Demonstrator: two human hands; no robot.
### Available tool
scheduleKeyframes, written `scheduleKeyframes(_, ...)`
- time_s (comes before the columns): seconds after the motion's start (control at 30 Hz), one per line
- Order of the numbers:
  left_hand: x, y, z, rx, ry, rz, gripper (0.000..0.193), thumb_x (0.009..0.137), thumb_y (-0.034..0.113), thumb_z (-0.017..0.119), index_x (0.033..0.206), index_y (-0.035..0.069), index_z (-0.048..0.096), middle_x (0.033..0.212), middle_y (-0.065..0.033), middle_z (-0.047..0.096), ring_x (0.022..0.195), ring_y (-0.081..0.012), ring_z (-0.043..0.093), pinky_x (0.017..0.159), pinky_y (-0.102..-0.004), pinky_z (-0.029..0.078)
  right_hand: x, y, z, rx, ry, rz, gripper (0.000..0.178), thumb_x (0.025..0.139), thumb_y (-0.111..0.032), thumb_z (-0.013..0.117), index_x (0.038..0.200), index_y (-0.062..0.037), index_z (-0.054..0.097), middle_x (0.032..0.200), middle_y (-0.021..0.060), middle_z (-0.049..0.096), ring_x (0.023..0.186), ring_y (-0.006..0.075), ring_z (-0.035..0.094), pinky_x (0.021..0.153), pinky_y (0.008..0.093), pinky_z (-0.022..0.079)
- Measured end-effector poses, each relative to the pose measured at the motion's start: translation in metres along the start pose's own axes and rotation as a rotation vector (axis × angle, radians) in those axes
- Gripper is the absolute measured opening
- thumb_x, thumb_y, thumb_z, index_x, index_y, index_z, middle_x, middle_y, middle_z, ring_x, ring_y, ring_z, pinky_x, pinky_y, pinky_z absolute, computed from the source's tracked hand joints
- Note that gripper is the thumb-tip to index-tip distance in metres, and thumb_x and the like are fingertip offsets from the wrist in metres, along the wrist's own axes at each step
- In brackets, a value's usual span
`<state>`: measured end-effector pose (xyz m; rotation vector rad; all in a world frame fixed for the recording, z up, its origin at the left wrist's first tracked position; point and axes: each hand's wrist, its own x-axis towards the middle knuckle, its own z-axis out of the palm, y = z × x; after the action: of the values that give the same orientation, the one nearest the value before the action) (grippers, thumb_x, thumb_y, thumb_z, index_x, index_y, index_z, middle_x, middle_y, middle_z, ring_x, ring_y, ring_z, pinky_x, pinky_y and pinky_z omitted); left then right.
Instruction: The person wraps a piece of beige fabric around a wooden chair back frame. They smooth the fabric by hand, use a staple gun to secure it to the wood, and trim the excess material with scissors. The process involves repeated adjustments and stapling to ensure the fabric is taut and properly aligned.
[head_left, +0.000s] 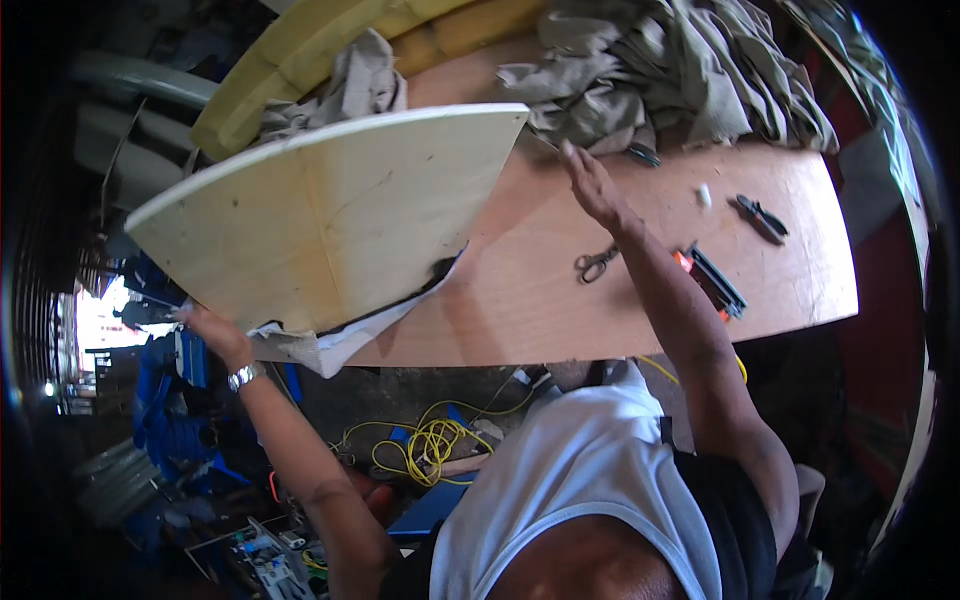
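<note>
A pale, flat plywood-like panel (330, 210) with a curved far edge is tilted up over the table. Fabric (350, 345) with a white underside and a dark strip hangs along its lower edge. At the panel's lower left corner, my left hand (218, 335) grips the edge, its fingertips partly hidden. My right hand (597, 187) is raised off the panel's right corner, fingers stretched out and holding nothing. Below that hand lie black-handled scissors (597, 263). An orange and black staple gun (712, 282) lies partly behind my right forearm.
The light brown tabletop (530, 300) carries pliers (762, 218), a small white piece (704, 195) and heaped grey-beige fabric (690, 75). Yellow foam (290, 65) curves along the far left. A coiled yellow hose or cord (430, 448) lies on the floor below the near edge.
</note>
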<state>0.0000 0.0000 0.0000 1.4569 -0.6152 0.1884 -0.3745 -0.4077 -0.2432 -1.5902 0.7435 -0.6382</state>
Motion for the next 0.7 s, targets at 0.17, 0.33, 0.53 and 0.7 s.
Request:
scheduleKeyframes(0.17,-0.012,0.025,0.003,0.013,0.398,0.036,0.085,0.104,0.064,0.031,0.152,-0.007,0.035,0.155,-0.0226,0.041,0.139,-0.0324,0.044,0.114,-0.0465,0.038,0.047,-0.129,0.072,0.628,-0.030,-0.203,0.081,0.105,-0.066,0.029,0.146,0.0016,0.048,0.145,0.0168,0.054,0.131,0.0265,0.051,0.110,0.0360,0.038)
scheduleKeyframes(0.33,-0.061,0.005,-0.032,-0.140,0.607,0.076,0.073,0.105,0.053,0.040,0.150,-0.004,0.040,0.148,-0.0217,0.049,0.128,-0.0325,0.056,0.112,-0.0446,0.044,0.020,-0.093,0.104,0.860,0.038,-0.246,0.061,0.104,-0.064,0.034,0.103,-0.0087,0.060,0.084,0.0049,0.058,0.082,0.0191,0.055,0.072,0.0329,0.044)
scheduleKeyframes(0.53,-0.119,-0.046,-0.131,-0.117,0.788,0.179,0.032,0.103,0.036,0.048,0.104,0.007,0.061,0.105,-0.0123,0.062,0.090,-0.0231,0.065,0.076,-0.0380,0.057,-0.122,-0.153,0.111,0.912,-0.105,-0.494,0.054,0.105,-0.055,0.037,0.079,-0.0091,0.048,0.069,0.0082,0.049,0.058,0.0209,0.048,0.053,0.0352,0.045)
scheduleKeyframes(0.7,-0.124,-0.015,-0.064,-0.474,0.764,-0.021,0.053,0.106,0.050,0.040,0.134,0.006,0.052,0.108,-0.0069,0.063,0.099,-0.0199,0.064,0.092,-0.0380,0.051,-0.149,-0.170,0.069,0.663,0.262,-0.546,0.045,0.104,-0.043,0.046,0.078,-0.0070,0.048,0.070,0.0068,0.049,0.063,0.0169,0.047,0.060,0.0323,0.042)
